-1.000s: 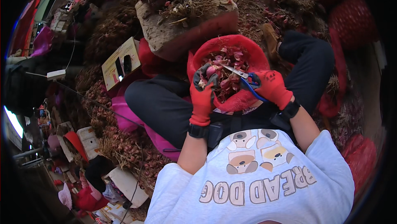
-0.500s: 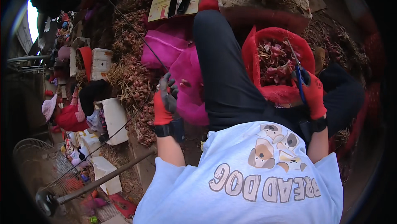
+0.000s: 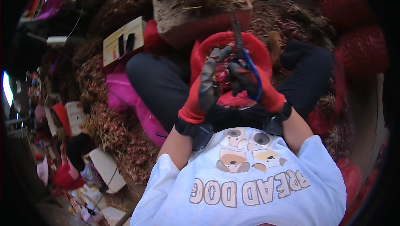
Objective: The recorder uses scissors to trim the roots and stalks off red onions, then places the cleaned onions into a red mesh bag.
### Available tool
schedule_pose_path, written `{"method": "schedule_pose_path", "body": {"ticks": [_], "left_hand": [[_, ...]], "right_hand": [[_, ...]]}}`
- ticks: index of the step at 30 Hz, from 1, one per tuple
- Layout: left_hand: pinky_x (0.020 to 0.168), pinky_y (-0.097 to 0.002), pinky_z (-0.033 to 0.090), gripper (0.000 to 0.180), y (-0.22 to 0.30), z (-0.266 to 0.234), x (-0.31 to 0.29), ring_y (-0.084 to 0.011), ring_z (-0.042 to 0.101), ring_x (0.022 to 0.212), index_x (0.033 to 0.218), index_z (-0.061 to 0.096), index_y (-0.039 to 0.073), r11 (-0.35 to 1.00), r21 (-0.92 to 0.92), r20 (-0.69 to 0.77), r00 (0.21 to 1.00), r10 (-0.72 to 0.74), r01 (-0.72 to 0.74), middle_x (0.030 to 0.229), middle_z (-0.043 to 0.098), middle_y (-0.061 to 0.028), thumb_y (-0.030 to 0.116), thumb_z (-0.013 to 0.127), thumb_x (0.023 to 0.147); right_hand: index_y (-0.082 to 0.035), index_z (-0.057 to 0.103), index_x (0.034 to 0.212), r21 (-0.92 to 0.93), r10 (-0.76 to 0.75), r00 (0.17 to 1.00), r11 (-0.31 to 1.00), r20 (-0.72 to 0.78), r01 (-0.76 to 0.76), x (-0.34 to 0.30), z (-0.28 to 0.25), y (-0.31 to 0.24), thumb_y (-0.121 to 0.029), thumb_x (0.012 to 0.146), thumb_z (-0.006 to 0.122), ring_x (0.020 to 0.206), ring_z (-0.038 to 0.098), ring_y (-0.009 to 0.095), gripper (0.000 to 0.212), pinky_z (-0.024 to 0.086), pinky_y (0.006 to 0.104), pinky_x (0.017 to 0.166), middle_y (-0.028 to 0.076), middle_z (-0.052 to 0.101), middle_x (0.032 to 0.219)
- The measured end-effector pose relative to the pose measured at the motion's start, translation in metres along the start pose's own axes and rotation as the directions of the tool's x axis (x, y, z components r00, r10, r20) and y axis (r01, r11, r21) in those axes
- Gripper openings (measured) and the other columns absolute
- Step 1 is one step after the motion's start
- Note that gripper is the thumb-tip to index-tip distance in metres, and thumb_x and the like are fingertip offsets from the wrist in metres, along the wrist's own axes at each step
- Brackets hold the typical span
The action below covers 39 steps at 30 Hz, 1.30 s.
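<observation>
My right hand [image 3: 246,79], in a red and black work glove, is closed round the blue handles of a pair of scissors [image 3: 238,38]. The blades point up and away from me. Beside it, my left hand [image 3: 208,82] in a matching glove has its fingers stretched out, slightly bent toward the right hand. Both hands are over a red mesh bag [image 3: 200,59] between my legs. Reddish shallots [image 3: 221,75] show in the gap between the hands; the gloves cover much of the bag's contents.
A worn white foam block [image 3: 179,17] stands beyond the bag, dried stalks on top. To the left are a pink mesh bag [image 3: 121,88], a flat box [image 3: 110,48] with two dark devices, and heaped shallots [image 3: 104,128]. A person in red [image 3: 68,178] sits farther left. Full red mesh sacks [image 3: 360,51] stand right.
My left hand has moved from beside the pink mesh to over the red bag, next to my right hand. The scissors remain in my right hand. The view has turned rightward.
</observation>
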<state>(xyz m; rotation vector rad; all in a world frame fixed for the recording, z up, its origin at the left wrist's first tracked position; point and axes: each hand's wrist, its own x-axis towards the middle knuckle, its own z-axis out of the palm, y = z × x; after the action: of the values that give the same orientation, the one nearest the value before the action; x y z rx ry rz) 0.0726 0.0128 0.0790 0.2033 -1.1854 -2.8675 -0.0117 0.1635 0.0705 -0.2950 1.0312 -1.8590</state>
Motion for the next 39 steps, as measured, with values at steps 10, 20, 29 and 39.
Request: {"method": "schedule_pose_path", "body": {"ticks": [10,20,29,39], "left_hand": [[0.084,-0.0294,0.046,0.03,-0.046,-0.027,0.023,-0.0182,0.059,0.093,0.111,0.054,-0.001,0.471,0.859,0.062,0.954,0.294,-0.201,0.105,0.061,-0.0091,0.001,0.057,0.082],[0.078,-0.0246,0.048,0.016,-0.045,-0.039,0.024,-0.014,0.057,0.087,0.103,0.054,0.003,0.35,0.854,0.354,0.923,0.153,-0.386,0.097,0.055,-0.0027,0.003,0.048,0.088],[0.08,-0.0282,0.048,0.016,-0.074,-0.065,0.019,-0.0126,0.055,0.085,0.108,0.049,0.003,0.976,-0.211,0.058,0.997,-0.05,0.061,0.097,0.054,-0.0036,0.006,0.043,0.093],[0.076,-0.0246,0.046,0.015,-0.055,-0.05,0.024,-0.0099,0.055,0.081,0.103,0.053,0.004,0.999,-0.016,-0.056,0.998,-0.039,0.038,0.091,0.054,-0.0007,0.012,0.051,0.09]], "right_hand": [[-0.001,0.056,0.112,-0.405,-0.281,0.941,0.895,-0.19,0.185,0.004,-0.051,0.022,-0.008,0.08,0.068,0.084,0.063,0.013,0.035,0.052,0.0263,0.072,0.006,0.063,0.097],[-0.001,0.056,0.113,-0.037,-0.108,0.975,0.994,-0.194,0.103,0.004,-0.065,0.032,-0.01,0.082,0.063,0.09,0.061,0.013,0.033,0.049,0.0259,0.079,0.006,0.063,0.102],[0.003,0.057,0.113,-0.129,-0.046,0.996,0.991,-0.076,0.036,-0.008,-0.072,0.024,-0.013,0.086,0.059,0.087,0.062,0.015,0.032,0.049,0.0284,0.079,0.011,0.063,0.098],[-0.001,0.056,0.095,-0.185,0.029,0.999,0.982,-0.043,-0.037,0.003,-0.056,0.016,-0.017,0.083,0.062,0.064,0.061,0.016,0.021,0.047,0.0267,0.06,0.009,0.062,0.079]]}}
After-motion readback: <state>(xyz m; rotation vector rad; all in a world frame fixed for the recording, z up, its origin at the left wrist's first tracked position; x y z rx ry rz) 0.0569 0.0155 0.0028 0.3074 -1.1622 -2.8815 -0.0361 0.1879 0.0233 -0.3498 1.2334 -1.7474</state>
